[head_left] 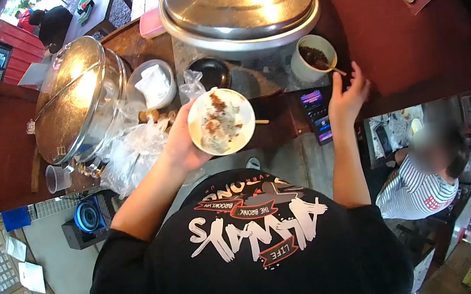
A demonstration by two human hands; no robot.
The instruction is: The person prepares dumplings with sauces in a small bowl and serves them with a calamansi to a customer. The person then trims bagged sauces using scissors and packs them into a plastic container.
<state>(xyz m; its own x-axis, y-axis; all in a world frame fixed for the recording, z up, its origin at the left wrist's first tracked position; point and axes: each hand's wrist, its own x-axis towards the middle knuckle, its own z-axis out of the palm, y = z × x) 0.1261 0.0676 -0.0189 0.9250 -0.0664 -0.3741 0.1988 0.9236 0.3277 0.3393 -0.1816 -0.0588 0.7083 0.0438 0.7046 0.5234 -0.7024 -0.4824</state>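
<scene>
My left hand (pixel 184 138) holds a small white bowl (pixel 222 121) from its left side. Pale food topped with dark reddish-brown bits lies in the bowl, and a thin stick (pixel 262 121) shows past its right edge. My right hand (pixel 348 98) is held up with its fingers apart and nothing in them. Just beyond its fingertips stands a white container (pixel 300 68) of dark brown contents, with a handle (pixel 339 71) leaning out over the rim. A phone (pixel 318 118) with a lit screen lies left of my right hand.
A large lidded pot (pixel 239 5) stands behind, with another metal pot (pixel 74 99) at the left. Between them are a bowl of white tissues (pixel 152 85), a black bowl (pixel 211 72) and plastic bags (pixel 131 157). A person in a striped shirt (pixel 414 189) is at the right.
</scene>
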